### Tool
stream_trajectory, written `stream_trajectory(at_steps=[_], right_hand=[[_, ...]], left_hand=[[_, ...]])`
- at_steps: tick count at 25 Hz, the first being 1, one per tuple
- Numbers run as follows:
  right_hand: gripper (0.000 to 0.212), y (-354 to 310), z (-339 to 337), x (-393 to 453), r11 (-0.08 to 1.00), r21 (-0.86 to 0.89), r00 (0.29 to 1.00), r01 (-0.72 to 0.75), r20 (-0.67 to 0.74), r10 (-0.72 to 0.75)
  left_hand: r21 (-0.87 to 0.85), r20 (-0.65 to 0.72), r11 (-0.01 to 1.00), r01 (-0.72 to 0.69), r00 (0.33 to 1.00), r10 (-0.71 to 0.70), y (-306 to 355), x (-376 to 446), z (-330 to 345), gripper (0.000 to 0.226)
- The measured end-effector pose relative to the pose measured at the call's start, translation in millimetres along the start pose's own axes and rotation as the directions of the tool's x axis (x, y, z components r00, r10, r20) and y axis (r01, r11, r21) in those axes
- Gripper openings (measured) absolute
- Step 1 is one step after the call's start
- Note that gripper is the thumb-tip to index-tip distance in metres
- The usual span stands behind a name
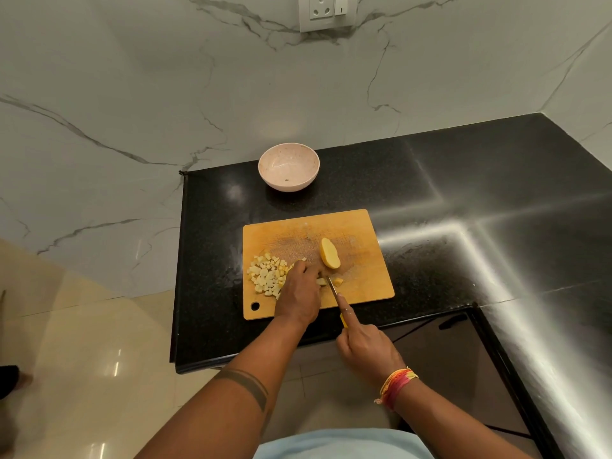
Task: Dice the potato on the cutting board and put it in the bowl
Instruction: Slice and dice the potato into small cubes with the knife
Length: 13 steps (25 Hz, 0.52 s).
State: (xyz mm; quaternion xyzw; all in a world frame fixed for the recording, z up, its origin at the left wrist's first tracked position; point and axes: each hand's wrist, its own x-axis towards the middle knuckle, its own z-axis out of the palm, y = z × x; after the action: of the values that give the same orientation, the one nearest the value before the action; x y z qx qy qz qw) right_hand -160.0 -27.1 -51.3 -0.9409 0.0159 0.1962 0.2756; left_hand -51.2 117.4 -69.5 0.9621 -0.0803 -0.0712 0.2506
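A wooden cutting board (pixel 357 233) lies on the black counter. A pile of diced potato (pixel 266 274) covers its left part. A potato half (pixel 329 254) rests near the board's middle, cut face down. My left hand (pixel 299 293) presses on a potato piece (pixel 322 281) between the pile and the half, mostly hiding it. My right hand (pixel 362 346) grips a yellow-handled knife (pixel 334 289), forefinger along the blade; its tip meets the board beside a small cut chunk (pixel 337 281). A pale pink bowl (pixel 288 167) stands behind the board with nothing but a speck in it.
The black granite counter (pixel 463 193) runs right and turns toward me in an L. Its left edge (pixel 180 260) drops to a tiled floor. A marble wall with a socket (pixel 326 9) rises behind. A dark cabinet front (pixel 447 342) sits under the counter.
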Motion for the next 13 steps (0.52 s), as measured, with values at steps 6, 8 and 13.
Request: stream_trajectory(at_steps=[6,8,13], right_hand=[[0.080,-4,8,8,1.000,-0.001,1.000,0.010,0.003,-0.010],[0.078,-6,9,13,1.000,0.014,1.000,0.010,-0.001,-0.010],[0.077,-6,6,15,0.999,0.046,1.000,0.015,-0.020,-0.014]], left_hand=[[-0.027,-0.033,0.997,0.076,0.997,-0.077,1,-1,-1,0.029],[-0.034,-0.023,0.997,0.076,0.997,-0.077,1,0,-1,0.029],[-0.053,-0.002,0.997,0.057,0.998,-0.058,-3,2,-5,0.033]])
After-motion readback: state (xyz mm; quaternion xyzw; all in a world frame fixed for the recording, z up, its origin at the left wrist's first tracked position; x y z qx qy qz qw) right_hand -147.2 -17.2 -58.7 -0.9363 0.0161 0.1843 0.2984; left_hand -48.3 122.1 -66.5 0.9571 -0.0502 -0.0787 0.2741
